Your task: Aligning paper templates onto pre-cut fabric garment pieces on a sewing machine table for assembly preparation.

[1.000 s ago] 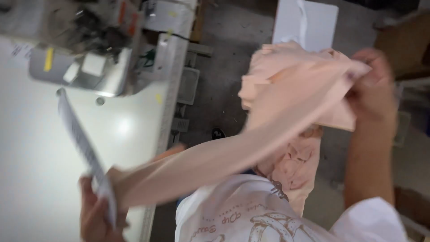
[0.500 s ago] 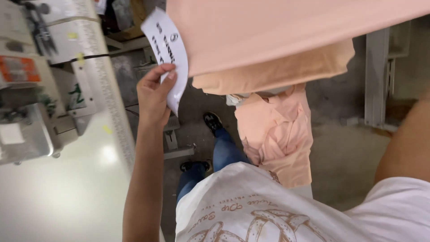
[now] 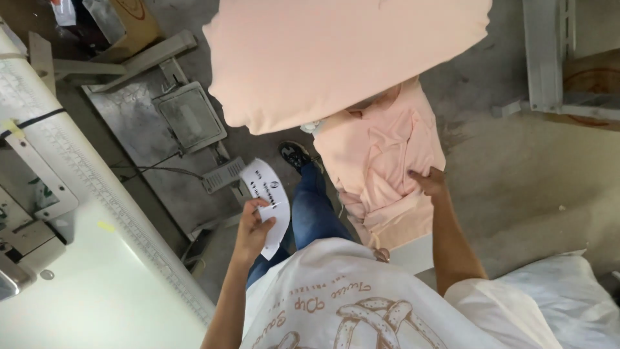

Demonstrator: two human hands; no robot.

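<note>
My left hand (image 3: 253, 231) holds a white paper slip (image 3: 270, 201) with dark print, low beside my blue-jeaned leg. My right hand (image 3: 429, 183) rests with its fingers on a heap of peach cloth (image 3: 378, 165) lying to my right; whether the fingers grip it I cannot tell. A big peach cloth bundle (image 3: 336, 55) fills the top middle, close to the camera, above the heap. Nothing visibly holds it up.
A white sewing table (image 3: 84, 271) with a ruler strip along its edge takes up the left, with part of a sewing machine (image 3: 16, 258) on it. Under it are a metal pedal plate (image 3: 190, 116) and cables. A white sack (image 3: 568, 297) sits at the lower right.
The view has tilted down. My left hand with the paper slip has dropped from up near the cloth to beside my leg. My right hand has come down onto the peach heap.
</note>
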